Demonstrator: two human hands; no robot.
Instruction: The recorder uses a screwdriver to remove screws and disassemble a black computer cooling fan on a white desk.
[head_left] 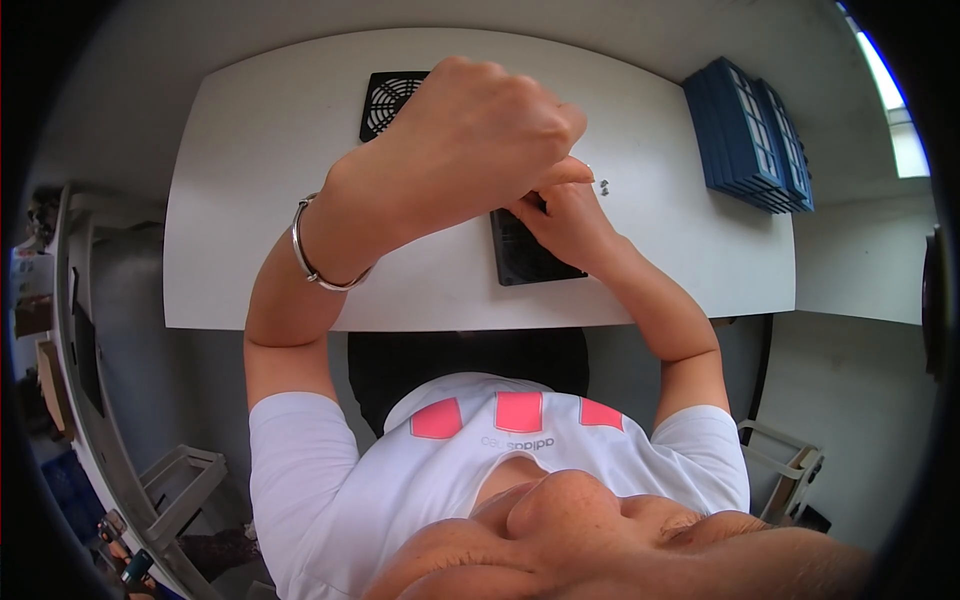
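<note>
My left hand (pixel 485 125), with a silver bracelet on its wrist, is raised over the table and closed in a fist. Whatever its curled fingers hold is hidden from above. Just below and to its right, my right hand (pixel 573 220) is partly covered by the fist. Its thumb and fingers are bent together over a black rectangular part (pixel 535 258) lying on the table; what they grip cannot be made out. A black square fan guard (pixel 388 100) with a ringed grille lies farther back, half hidden by the left hand. Tiny metal pieces, perhaps screws (pixel 604 187), lie right of my hands.
The white table (pixel 260 200) has its near edge close to my body. Blue slotted plastic frames (pixel 745 135) are stacked at its far right. A shelf unit (pixel 90 370) stands on the left, and a light-coloured rack (pixel 785 465) at the lower right.
</note>
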